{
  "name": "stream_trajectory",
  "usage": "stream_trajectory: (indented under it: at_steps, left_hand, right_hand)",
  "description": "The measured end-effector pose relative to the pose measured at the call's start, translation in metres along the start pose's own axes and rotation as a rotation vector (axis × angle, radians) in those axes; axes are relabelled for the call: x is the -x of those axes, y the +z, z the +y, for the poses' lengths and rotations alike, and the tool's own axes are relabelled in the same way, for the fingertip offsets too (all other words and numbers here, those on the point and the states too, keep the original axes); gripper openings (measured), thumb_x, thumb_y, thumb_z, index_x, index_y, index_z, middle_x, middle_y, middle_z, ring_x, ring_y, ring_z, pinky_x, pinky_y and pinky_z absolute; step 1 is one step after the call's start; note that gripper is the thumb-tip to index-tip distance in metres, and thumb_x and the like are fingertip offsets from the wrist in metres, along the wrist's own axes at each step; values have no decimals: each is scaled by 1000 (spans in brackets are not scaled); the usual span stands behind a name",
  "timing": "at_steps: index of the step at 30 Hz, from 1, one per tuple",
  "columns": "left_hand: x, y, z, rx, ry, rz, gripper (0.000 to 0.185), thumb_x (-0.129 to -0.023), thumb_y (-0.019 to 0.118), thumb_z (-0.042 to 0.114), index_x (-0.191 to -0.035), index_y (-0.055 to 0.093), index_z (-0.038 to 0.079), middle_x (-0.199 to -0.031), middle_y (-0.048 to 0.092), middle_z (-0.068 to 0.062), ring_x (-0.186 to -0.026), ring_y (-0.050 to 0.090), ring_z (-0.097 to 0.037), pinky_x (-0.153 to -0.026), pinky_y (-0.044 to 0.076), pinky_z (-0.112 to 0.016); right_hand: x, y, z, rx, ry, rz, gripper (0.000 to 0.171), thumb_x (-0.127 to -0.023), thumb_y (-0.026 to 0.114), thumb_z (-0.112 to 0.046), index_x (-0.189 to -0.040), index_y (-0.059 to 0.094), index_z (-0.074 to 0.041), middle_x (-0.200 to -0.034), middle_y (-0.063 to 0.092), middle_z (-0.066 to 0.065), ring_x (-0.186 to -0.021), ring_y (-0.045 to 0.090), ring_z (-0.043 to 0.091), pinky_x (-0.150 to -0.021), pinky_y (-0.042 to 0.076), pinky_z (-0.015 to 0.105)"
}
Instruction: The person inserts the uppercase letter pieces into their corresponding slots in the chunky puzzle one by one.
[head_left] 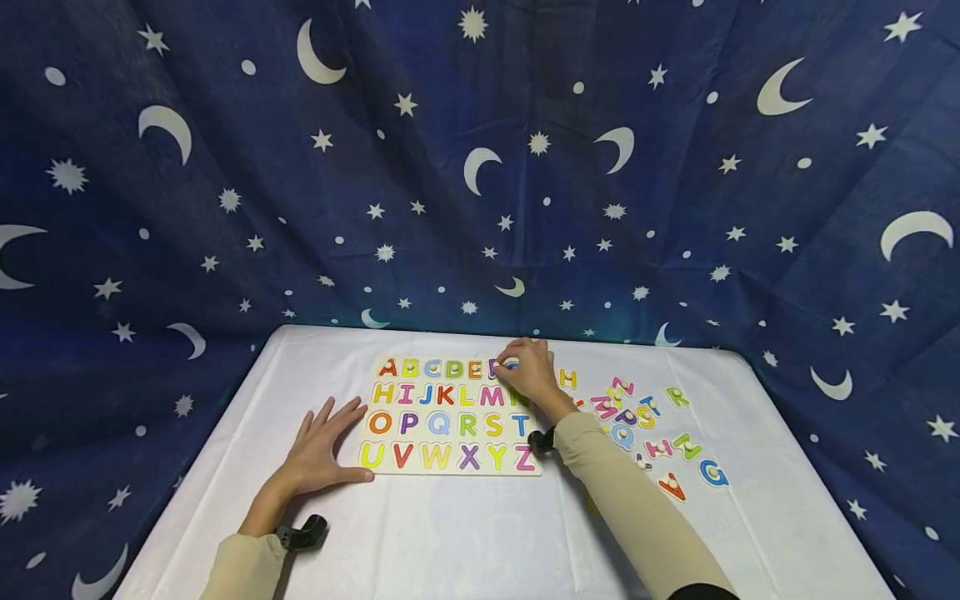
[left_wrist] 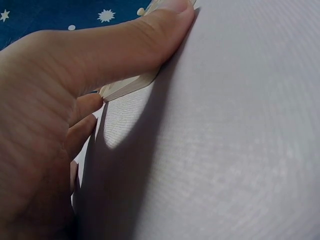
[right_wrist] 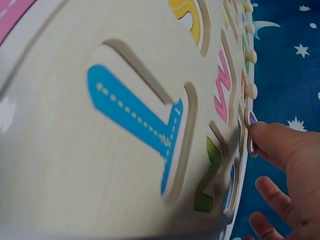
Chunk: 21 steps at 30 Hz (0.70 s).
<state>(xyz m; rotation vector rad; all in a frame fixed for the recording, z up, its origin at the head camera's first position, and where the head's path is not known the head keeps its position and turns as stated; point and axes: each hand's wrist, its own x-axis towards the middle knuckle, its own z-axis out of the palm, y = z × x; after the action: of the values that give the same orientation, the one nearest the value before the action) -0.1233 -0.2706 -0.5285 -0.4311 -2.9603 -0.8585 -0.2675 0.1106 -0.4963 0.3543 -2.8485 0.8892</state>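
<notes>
Head view: hands at alphabet puzzle board (head_left: 450, 414).
Left hand (head_left: 324, 448) lies flat, fingers straight, against the board's edge; right hand (head_left: 528, 371) pinches a letter piece (head_left: 511, 363) near the bench's far edge.

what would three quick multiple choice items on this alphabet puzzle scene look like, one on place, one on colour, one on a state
1. Where do the loose letters lie?
A. right of the puzzle board
B. left of the board
C. on the backdrop

2. What colour is the T recess in the puzzle board?
A. red
B. blue
C. yellow

3. How is the left hand?
A. gripping a letter
B. lifted off the table
C. flat, fingers spread, thumb against the board's edge

Key: 1 A, the head view shows them scattered right of the board. 2 B, the right wrist view shows it blue. 3 C, the palm lies on the white tablecloth.
</notes>
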Motion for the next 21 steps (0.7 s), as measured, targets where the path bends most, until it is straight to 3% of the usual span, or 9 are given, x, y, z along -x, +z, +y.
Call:
stream_trajectory:
  at_steps: [21]
  left_hand:
    - [-1, 1, 0, -9, -4, -3, 114, -60, 92, 62, -153, 48, 11, -163, 38, -15, -153, 13, -50, -121, 2, -70]
  right_hand:
    - [-3, 2, -17, 109, 122, -42, 10, -87, 81, -28, -87, 81, -18, -127, 66, 8, -123, 47, 36, -97, 38, 51]
